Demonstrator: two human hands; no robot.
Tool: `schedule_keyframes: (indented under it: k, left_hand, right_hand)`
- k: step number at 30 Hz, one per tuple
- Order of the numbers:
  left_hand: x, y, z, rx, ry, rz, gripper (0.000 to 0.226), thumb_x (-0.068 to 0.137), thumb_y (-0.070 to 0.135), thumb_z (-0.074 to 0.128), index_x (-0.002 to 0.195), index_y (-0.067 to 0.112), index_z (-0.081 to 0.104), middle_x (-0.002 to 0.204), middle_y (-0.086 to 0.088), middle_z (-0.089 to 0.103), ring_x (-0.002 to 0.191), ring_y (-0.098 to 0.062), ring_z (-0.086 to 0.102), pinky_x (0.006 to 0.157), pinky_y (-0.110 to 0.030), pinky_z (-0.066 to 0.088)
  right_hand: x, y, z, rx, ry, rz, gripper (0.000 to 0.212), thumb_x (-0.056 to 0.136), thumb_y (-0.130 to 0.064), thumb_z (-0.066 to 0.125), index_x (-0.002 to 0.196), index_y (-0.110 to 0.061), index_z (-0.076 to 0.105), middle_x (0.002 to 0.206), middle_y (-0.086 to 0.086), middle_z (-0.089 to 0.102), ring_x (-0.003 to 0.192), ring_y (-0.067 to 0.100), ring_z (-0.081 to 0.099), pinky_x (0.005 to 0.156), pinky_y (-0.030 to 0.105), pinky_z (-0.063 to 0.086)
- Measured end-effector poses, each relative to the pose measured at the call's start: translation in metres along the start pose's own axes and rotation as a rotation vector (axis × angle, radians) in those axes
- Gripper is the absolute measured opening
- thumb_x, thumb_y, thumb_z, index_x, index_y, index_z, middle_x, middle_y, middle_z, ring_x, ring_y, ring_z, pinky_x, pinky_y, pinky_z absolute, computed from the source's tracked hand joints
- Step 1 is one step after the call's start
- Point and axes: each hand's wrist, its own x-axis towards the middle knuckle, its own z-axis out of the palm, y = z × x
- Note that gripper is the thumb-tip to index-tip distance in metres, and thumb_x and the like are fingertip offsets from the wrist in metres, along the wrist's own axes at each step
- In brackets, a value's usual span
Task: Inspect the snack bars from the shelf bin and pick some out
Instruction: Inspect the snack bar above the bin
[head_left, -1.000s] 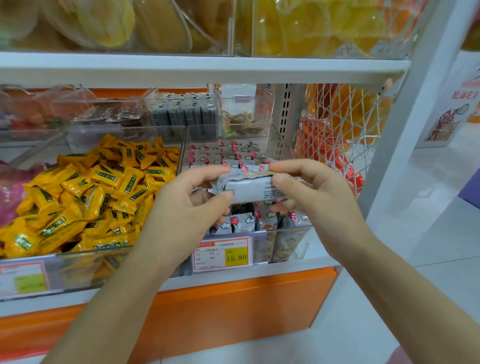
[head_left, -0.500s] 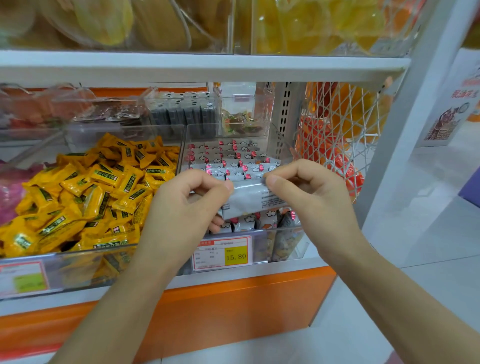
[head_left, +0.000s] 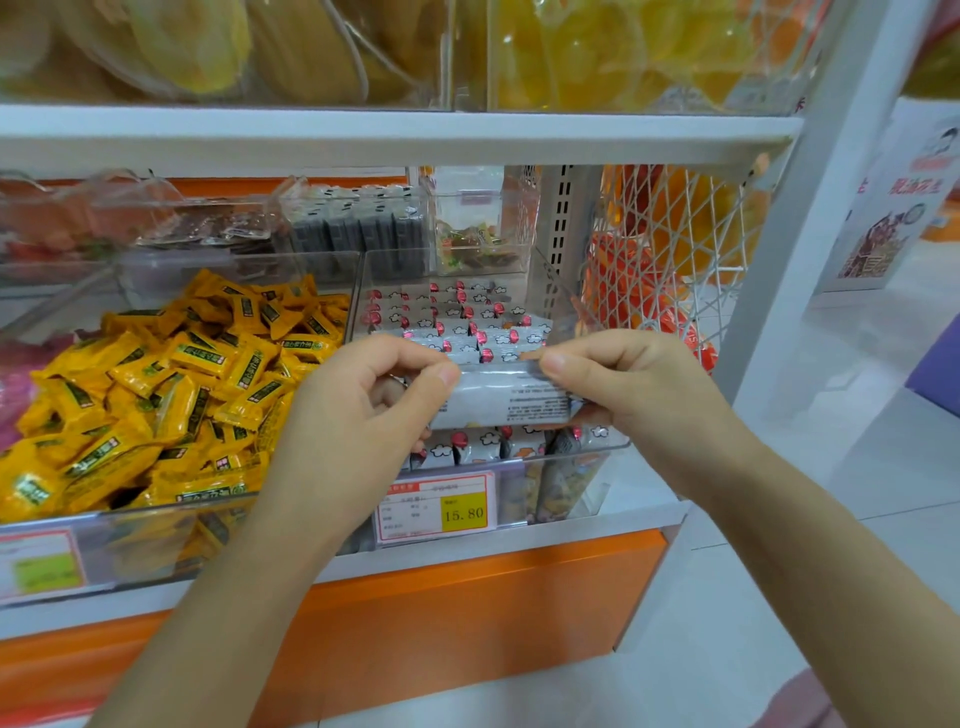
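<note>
- Since a second ago we have turned the snack bar (head_left: 498, 397) over. Its pale back with small print now faces us, where another face showed before.
- We judge this to be the inspecting step, a read of the back label. We see no bar set aside, so the picking out seems yet to be done.
- It is held just above the near rim of the shelf bin (head_left: 602, 448), over the other bars (head_left: 457, 325) lying in rows inside.
- Our left hand (head_left: 358, 415) pinches the bar's upper left corner between thumb and forefinger, its fingers (head_left: 410, 358) curled in.
- Our right hand (head_left: 639, 384) pinches the upper right corner likewise, with the backs of both hands toward us.
- Left of the bin lie yellow sweets (head_left: 182, 374), and a price tag (head_left: 441, 506) sits on the shelf front below.
</note>
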Motion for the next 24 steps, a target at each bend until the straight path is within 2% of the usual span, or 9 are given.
schedule_keyframes:
  k: [5, 7, 9, 12, 14, 17, 20, 22, 24]
  left_hand:
    - [0.001, -0.005, 0.0, 0.087, -0.078, 0.024, 0.033, 0.079, 0.03, 0.067, 0.105, 0.047, 0.055, 0.075, 0.012, 0.059, 0.064, -0.005, 0.057, 0.061, -0.023, 0.053]
    - [0.002, -0.007, 0.001, 0.133, -0.065, 0.037, 0.033, 0.081, 0.029, 0.065, 0.103, 0.049, 0.053, 0.075, 0.022, 0.06, 0.065, 0.0, 0.057, 0.059, -0.018, 0.05]
    - [0.003, -0.008, 0.001, 0.126, -0.046, 0.029, 0.027, 0.084, 0.032, 0.058, 0.109, 0.042, 0.054, 0.074, 0.019, 0.063, 0.066, -0.001, 0.06, 0.058, -0.017, 0.051]
    - [0.003, -0.009, 0.003, 0.104, -0.037, 0.02, 0.034, 0.087, 0.035, 0.049, 0.12, 0.03, 0.053, 0.069, 0.012, 0.065, 0.061, -0.003, 0.06, 0.056, -0.014, 0.048]
    - [0.001, -0.008, 0.006, 0.106, -0.032, 0.008, 0.043, 0.089, 0.035, 0.048, 0.131, 0.029, 0.047, 0.065, 0.006, 0.064, 0.059, -0.002, 0.06, 0.055, -0.012, 0.047]
    - [-0.002, -0.007, 0.009, 0.144, -0.04, 0.011, 0.058, 0.089, 0.035, 0.051, 0.143, 0.032, 0.029, 0.075, 0.021, 0.06, 0.072, 0.005, 0.061, 0.06, -0.013, 0.047]
    - [-0.003, -0.009, 0.008, 0.345, -0.06, 0.086, 0.051, 0.089, 0.031, 0.055, 0.137, 0.026, 0.039, 0.088, 0.031, 0.046, 0.092, 0.004, 0.056, 0.078, -0.017, 0.041]
    - [-0.003, -0.009, 0.008, 0.546, -0.114, 0.165, 0.031, 0.089, 0.027, 0.056, 0.12, 0.021, 0.057, 0.106, 0.021, 0.048, 0.111, -0.008, 0.046, 0.092, -0.012, 0.024]
    - [-0.003, -0.012, 0.01, 0.661, -0.18, 0.216, 0.022, 0.089, 0.026, 0.057, 0.109, 0.021, 0.067, 0.12, 0.008, 0.052, 0.118, -0.011, 0.032, 0.093, -0.007, 0.009]
  right_hand:
    - [0.002, 0.006, 0.002, 0.125, 0.027, 0.044, 0.017, 0.085, -0.017, 0.06, 0.082, -0.007, 0.074, 0.082, 0.008, 0.074, 0.078, 0.019, 0.071, 0.062, 0.024, 0.056]
    - [0.002, 0.006, 0.001, 0.205, 0.018, 0.052, 0.023, 0.078, -0.023, 0.063, 0.091, -0.007, 0.072, 0.088, 0.009, 0.074, 0.082, 0.02, 0.071, 0.066, 0.024, 0.057]
    - [0.002, 0.005, 0.001, 0.298, -0.006, 0.037, 0.038, 0.073, -0.023, 0.065, 0.107, -0.007, 0.066, 0.098, 0.009, 0.073, 0.089, 0.02, 0.07, 0.073, 0.025, 0.056]
    - [0.001, 0.003, 0.005, 0.161, -0.017, -0.088, 0.035, 0.08, -0.009, 0.066, 0.115, -0.012, 0.064, 0.107, 0.004, 0.071, 0.096, 0.02, 0.068, 0.078, 0.028, 0.055]
    - [0.0, 0.003, 0.01, 0.024, 0.028, -0.161, 0.028, 0.085, -0.003, 0.062, 0.11, -0.016, 0.068, 0.104, -0.002, 0.072, 0.089, 0.013, 0.068, 0.072, 0.023, 0.055]
    - [0.0, 0.004, 0.013, -0.018, 0.123, -0.176, 0.019, 0.091, -0.006, 0.056, 0.101, -0.014, 0.07, 0.1, 0.004, 0.071, 0.081, 0.01, 0.068, 0.066, 0.021, 0.055]
    - [0.004, 0.004, 0.007, -0.072, 0.232, -0.169, 0.016, 0.092, -0.009, 0.054, 0.096, -0.013, 0.069, 0.097, 0.012, 0.069, 0.083, 0.019, 0.067, 0.071, 0.034, 0.059]
    - [0.006, 0.004, 0.004, -0.158, 0.262, -0.176, 0.015, 0.092, -0.011, 0.055, 0.099, -0.012, 0.068, 0.097, 0.01, 0.069, 0.084, 0.017, 0.067, 0.073, 0.033, 0.058]
    - [0.007, 0.005, 0.003, -0.253, 0.261, -0.178, 0.016, 0.092, -0.013, 0.056, 0.103, -0.014, 0.068, 0.095, 0.003, 0.069, 0.079, 0.011, 0.066, 0.07, 0.029, 0.057]
